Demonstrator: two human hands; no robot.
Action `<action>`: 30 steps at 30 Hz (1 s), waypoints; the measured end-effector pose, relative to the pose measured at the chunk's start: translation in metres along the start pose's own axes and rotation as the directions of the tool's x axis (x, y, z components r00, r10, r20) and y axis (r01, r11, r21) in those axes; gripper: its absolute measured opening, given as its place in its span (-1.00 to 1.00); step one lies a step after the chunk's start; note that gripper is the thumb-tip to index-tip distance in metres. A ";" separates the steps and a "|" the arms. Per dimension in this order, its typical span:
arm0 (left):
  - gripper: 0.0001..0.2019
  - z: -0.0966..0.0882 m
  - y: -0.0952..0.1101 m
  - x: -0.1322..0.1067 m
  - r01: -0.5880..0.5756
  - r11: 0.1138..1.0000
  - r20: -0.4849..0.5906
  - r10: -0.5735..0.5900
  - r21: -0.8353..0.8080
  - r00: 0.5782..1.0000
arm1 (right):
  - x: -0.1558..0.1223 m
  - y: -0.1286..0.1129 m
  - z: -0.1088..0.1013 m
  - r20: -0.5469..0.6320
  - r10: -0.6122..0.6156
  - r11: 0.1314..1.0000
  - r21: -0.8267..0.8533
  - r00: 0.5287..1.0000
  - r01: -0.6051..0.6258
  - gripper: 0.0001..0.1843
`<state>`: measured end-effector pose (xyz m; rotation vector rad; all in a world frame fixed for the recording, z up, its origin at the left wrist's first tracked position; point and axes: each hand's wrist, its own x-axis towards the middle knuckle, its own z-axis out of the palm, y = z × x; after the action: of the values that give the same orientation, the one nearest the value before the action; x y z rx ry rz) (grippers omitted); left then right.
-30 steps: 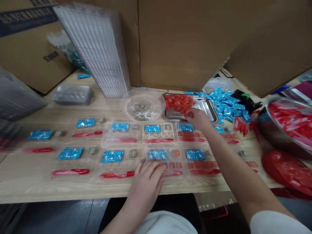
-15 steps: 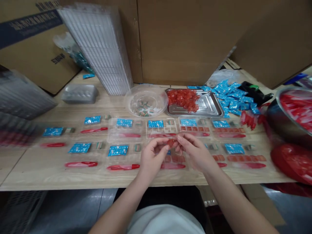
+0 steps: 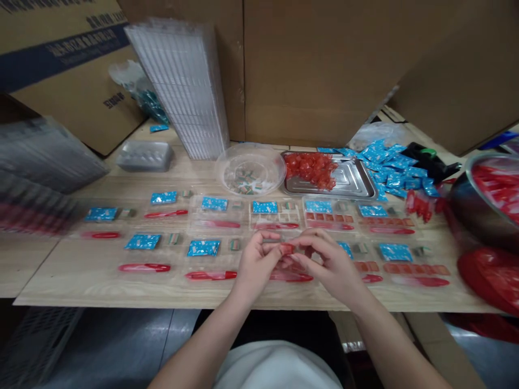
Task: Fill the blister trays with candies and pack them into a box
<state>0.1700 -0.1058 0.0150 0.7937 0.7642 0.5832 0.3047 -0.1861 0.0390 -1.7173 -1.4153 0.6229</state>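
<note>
My left hand [image 3: 256, 258] and my right hand [image 3: 329, 261] meet over a clear plastic tray [image 3: 284, 270] in the front row, near the table's edge. Both pinch small red wrapped pieces [image 3: 287, 248] between their fingertips. Under them the tray holds a red pen-like stick [image 3: 290, 277]. Two rows of such trays cover the table, each with a blue packet [image 3: 203, 248] and a red stick [image 3: 144, 267]. A steel pan [image 3: 357, 186] with a heap of red pieces [image 3: 311, 167] stands behind the rows.
A clear round bowl [image 3: 250, 170] with small striped pieces sits left of the pan. Loose blue packets [image 3: 391, 162] lie at the back right. A metal bowl [image 3: 486, 200] and a red lid [image 3: 492, 278] stand far right. Stacked clear trays [image 3: 184, 86] lean against cardboard boxes.
My right hand left the steel pan with red pieces and came to the front tray. My left hand lifted off the tray and joined it in a pinch.
</note>
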 end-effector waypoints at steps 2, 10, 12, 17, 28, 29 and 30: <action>-0.70 -0.002 -0.003 -0.001 0.060 0.998 0.042 -0.061 0.019 0.997 | 0.000 0.002 -0.001 0.001 0.024 1.000 0.015 1.000 -0.024 -0.88; -0.87 -0.026 -0.007 -0.014 -0.328 0.774 -0.014 0.399 0.541 0.917 | 0.000 0.020 -0.008 -0.024 0.386 0.892 0.264 0.922 -0.366 -0.74; -0.88 -0.024 -0.005 -0.016 -0.373 0.677 0.061 0.437 0.634 0.897 | -0.002 0.021 -0.006 0.002 0.399 0.877 0.290 0.917 -0.383 -0.73; -0.83 -0.008 -0.006 -0.004 -0.292 0.755 0.073 0.311 0.587 0.948 | -0.004 0.015 0.004 -0.055 0.298 0.944 0.167 0.953 -0.285 -0.78; -0.72 -0.006 -0.004 0.004 0.024 0.982 0.150 -0.052 0.185 0.987 | -0.009 0.015 0.010 0.020 0.345 0.841 0.438 0.938 -0.318 -0.75; -0.74 -0.007 -0.006 0.003 0.021 0.979 0.153 -0.052 0.201 0.987 | -0.011 0.015 0.009 0.034 0.307 0.850 0.439 0.951 -0.290 -0.73; -0.75 -0.008 -0.007 0.002 0.008 0.973 0.155 -0.045 0.230 0.987 | -0.012 0.016 0.008 0.054 0.271 0.866 0.421 0.961 -0.268 -0.71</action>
<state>0.1656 -0.1054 0.0047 1.0287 0.7009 0.4055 0.3044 -0.1958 0.0205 -1.5638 -0.9442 0.9995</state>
